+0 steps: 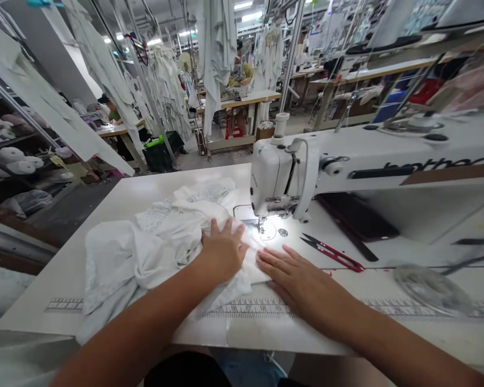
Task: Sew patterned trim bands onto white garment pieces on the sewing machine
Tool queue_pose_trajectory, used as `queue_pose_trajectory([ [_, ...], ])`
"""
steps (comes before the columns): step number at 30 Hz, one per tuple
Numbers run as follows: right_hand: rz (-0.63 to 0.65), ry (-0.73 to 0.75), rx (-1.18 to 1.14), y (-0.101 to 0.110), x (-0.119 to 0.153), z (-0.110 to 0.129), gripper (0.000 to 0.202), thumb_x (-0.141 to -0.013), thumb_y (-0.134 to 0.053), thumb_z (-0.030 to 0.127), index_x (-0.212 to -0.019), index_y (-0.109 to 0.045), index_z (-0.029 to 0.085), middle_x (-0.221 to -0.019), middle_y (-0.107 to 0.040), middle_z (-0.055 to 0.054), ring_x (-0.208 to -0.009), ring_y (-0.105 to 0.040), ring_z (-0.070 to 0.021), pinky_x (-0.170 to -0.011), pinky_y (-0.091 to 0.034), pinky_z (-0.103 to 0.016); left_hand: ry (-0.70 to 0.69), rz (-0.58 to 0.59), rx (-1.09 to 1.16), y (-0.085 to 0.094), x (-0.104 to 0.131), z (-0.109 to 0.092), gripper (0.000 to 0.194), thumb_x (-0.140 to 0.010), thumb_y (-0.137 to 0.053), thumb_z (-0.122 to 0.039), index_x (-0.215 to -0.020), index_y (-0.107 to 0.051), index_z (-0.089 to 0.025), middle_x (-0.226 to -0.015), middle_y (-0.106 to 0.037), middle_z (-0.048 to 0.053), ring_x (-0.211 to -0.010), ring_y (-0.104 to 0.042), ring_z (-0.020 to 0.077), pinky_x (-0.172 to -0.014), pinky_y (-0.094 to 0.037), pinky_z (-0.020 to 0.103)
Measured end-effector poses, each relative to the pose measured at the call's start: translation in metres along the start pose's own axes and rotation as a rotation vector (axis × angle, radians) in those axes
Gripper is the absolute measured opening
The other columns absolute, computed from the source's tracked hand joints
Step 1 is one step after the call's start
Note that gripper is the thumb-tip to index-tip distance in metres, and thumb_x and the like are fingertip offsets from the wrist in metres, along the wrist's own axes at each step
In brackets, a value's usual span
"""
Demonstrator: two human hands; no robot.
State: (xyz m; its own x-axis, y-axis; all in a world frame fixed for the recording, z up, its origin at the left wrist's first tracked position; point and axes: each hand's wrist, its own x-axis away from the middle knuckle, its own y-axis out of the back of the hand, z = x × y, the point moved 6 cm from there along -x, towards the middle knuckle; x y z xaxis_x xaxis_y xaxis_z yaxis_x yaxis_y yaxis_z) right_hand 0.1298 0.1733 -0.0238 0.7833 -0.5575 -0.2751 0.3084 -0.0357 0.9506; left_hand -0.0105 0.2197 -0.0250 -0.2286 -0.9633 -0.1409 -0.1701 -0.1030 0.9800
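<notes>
White fabric (pixel 121 252), bunched and partly patterned like lace, spreads over the left half of the sewing table (pixel 92 215). My left hand (pixel 223 252) presses on it with the fingers spread, just left of the needle area. Flat beside it, my right hand (pixel 298 277) has its fingers stretched out, the fingertips at the cloth's right edge. A white sewing machine (pixel 274 172) stands over the cloth's far edge. Its presser foot (pixel 262 227) is lit by a lamp; whether cloth lies under it I cannot tell. The palms hide part of the fabric.
Red-handled thread snips (pixel 339 256) lie right of the needle plate. Behind them, a dark flat object (pixel 358 215) rests under the machine arm. A ruler strip (pixel 250 308) runs along the table's front. A clear round object (pixel 431 287) sits at right. Hanging white garments (pixel 165 86) stand beyond.
</notes>
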Motion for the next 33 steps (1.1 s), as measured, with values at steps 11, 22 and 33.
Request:
queue_pose_trajectory([
  [11, -0.134, -0.086, 0.206, 0.009, 0.001, -0.031, 0.032, -0.092, -0.046, 0.016, -0.115, -0.062, 0.001, -0.125, -0.060, -0.025, -0.121, -0.053, -0.0350, -0.099, -0.047, -0.053, -0.389, -0.113, 0.125, 0.004, -0.076, -0.003, 0.015, -0.086, -0.050, -0.009, -0.093, -0.062, -0.012, -0.105, -0.063, 0.013, -0.103, -0.057, 0.0245, -0.093, -0.047, 0.042],
  [22, -0.131, 0.070, 0.170, 0.009, -0.010, -0.006, 0.043, -0.081, -0.036, -0.003, -0.116, -0.059, -0.001, -0.122, -0.061, -0.025, -0.115, -0.058, -0.0332, -0.091, -0.054, -0.047, -0.574, -0.243, 0.116, 0.004, 0.029, -0.035, 0.028, -0.092, -0.038, -0.006, -0.113, -0.056, -0.006, -0.111, -0.066, 0.018, -0.110, -0.060, 0.0245, -0.095, -0.053, 0.043],
  [33, 0.026, -0.121, -0.018, 0.005, -0.019, -0.048, 0.036, -0.084, -0.040, -0.001, -0.111, -0.057, 0.015, -0.118, -0.060, -0.013, -0.103, -0.060, -0.0249, -0.084, -0.054, -0.040, -0.591, -0.283, 0.084, 0.001, -0.016, -0.035, 0.019, -0.094, -0.041, -0.013, -0.097, -0.060, -0.010, -0.098, -0.066, 0.012, -0.098, -0.062, 0.0215, -0.093, -0.054, 0.037],
])
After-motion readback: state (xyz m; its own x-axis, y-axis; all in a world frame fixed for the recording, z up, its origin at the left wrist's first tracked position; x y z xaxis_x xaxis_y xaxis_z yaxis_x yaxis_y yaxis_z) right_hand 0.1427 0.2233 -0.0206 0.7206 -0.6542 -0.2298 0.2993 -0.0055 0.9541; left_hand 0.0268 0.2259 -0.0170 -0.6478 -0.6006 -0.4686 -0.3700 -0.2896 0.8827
